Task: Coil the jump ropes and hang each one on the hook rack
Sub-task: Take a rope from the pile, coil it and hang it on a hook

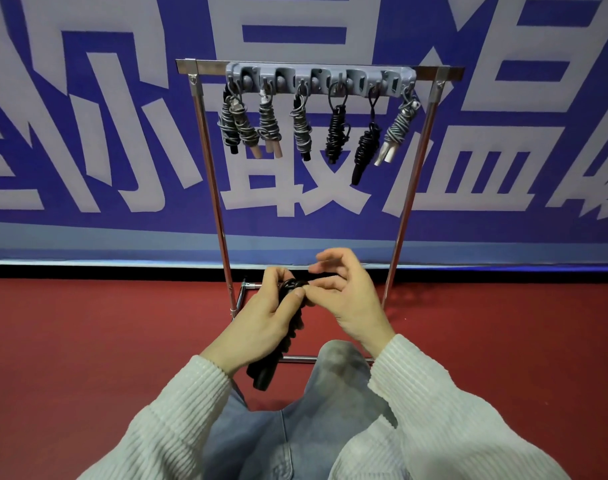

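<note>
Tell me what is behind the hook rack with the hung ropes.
Behind the hook rack hangs a blue banner with large white characters, above red floor. The coiled ropes and the rack cover parts of the characters.

Black coiled rope (288,327) held low; seven apparently hang on hook rack (321,79).

Even, fairly bright indoor light, sharp at the centre, bent at the edges.

Light falls softly from above, leaving only faint shadows on the red floor (87,341) beneath the metal stand (222,216). The stand's chrome bars carry thin bright glints. Wide-angle distortion bows the banner (87,150) and slants the stand's uprights; the ribbed sleeves (177,410) at the bottom corners look slightly soft.
</note>
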